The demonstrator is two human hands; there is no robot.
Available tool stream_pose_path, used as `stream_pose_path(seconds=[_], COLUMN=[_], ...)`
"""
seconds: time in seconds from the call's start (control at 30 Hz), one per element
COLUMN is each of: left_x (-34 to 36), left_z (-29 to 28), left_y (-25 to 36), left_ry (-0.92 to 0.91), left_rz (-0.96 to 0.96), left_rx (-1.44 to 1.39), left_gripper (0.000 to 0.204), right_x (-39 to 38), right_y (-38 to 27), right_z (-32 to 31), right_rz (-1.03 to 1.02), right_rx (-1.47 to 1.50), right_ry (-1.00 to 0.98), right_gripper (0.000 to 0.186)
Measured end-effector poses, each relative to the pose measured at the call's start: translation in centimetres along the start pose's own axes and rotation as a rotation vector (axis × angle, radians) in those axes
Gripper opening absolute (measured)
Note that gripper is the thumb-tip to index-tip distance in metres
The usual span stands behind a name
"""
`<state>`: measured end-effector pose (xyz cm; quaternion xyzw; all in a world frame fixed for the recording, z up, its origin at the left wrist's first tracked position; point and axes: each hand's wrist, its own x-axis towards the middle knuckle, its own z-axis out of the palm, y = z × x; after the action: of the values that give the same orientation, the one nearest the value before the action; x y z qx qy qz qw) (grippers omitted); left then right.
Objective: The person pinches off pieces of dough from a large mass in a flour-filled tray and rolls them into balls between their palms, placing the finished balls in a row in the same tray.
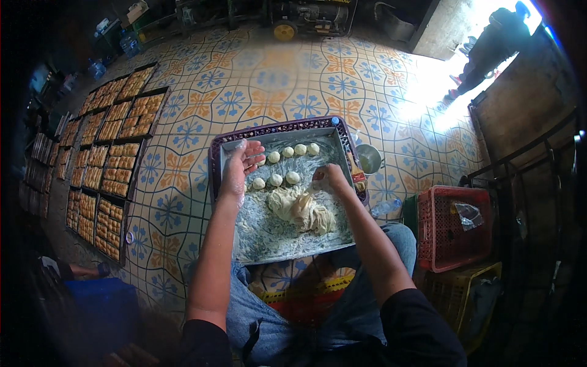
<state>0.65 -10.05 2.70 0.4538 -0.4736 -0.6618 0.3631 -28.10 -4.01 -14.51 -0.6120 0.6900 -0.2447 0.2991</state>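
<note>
A shallow metal tray [263, 248] dusted with flour lies in front of me, on a purple plastic crate [281, 126]. A large soft lump of dough [302, 209] spreads across its middle. Beyond the lump, small round dough balls [288, 152] sit in two rows, several in the far row. My left hand [237, 174], floury, is held open over the tray's left side, fingers spread beside the rows. On the right, my right hand [332, 178] is closed with fingertips pinched just above the lump's far edge. Whatever it may hold is hidden.
A wooden-handled brush [354, 166] rests on the crate's right rim, beside a metal pot [369, 159]. Red [455, 229] and yellow [458, 290] crates stand at right. Trays of baked buns [122, 165] cover the left floor. A person [495, 46] is by the bright doorway.
</note>
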Motion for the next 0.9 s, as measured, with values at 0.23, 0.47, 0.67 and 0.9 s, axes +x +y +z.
stream_pose_path(seconds=[0.23,0.47,0.67,0.9], left_x=[3.7,0.6,0.7,-1.9], left_z=[2.0,5.5,4.6,6.7], left_y=[-6.4,-4.7,-5.8,-3.8], left_ry=[-0.094,-0.358,-0.133,-0.266], left_rz=[-0.235,-0.318,-0.311,-0.085], left_rx=[0.042,-0.538,-0.544,-0.862], left_gripper=[0.072,0.058,0.036,0.05], right_x=[-0.5,-4.4,-5.0,-4.1], right_y=[-7.7,-17.1,-17.9,-16.5], right_z=[-5.0,-6.9,-9.2,-8.4], right_rz=[-0.225,-0.298,-0.388,-0.155], right_rx=[0.253,-0.122,-0.207,0.942], right_ry=[0.106,0.084,0.082,0.067], right_gripper=[0.047,0.108,0.122,0.101])
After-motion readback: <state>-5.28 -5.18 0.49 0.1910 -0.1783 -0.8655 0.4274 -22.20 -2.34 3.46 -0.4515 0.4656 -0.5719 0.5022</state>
